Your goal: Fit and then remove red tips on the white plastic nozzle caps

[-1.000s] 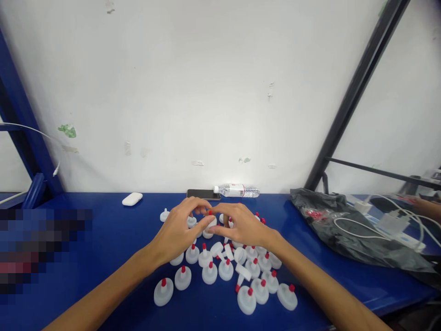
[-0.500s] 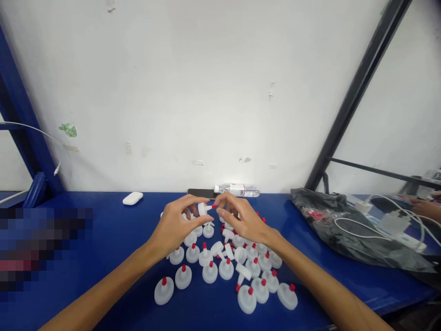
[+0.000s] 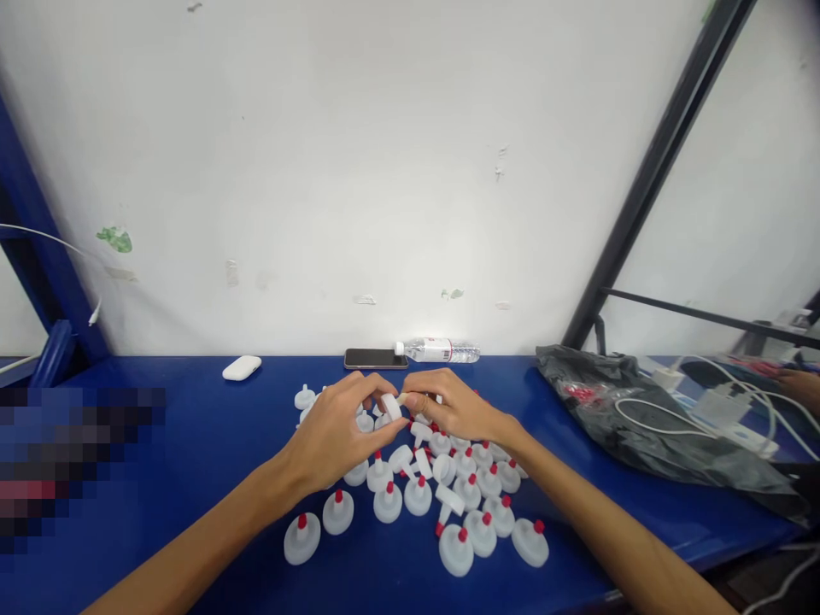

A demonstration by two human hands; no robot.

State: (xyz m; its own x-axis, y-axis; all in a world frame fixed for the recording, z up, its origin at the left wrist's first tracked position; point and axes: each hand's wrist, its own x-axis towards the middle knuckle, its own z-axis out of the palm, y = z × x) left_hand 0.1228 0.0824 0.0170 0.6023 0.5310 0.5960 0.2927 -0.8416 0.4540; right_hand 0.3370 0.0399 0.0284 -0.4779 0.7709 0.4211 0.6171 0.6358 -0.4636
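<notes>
My left hand pinches the wide round base of a white plastic nozzle cap between thumb and fingers. At the cap's narrow end, my right hand is closed, thumb against fingertips, over the tip. Those fingers hide any red piece there. Below and around both hands lie many more nozzle caps with red tips, most standing on their bases and a few tipped over. Behind my left hand are white nozzle caps on which no red tip shows.
At the back of the blue table lie a black phone, a clear water bottle and a white case. A dark plastic bag with small red pieces and white cables is on the right. Another person's hand shows far right.
Both hands have come down slightly and closer together. My right fingers now cover the tip, where red showed before. The view has shifted a little.
</notes>
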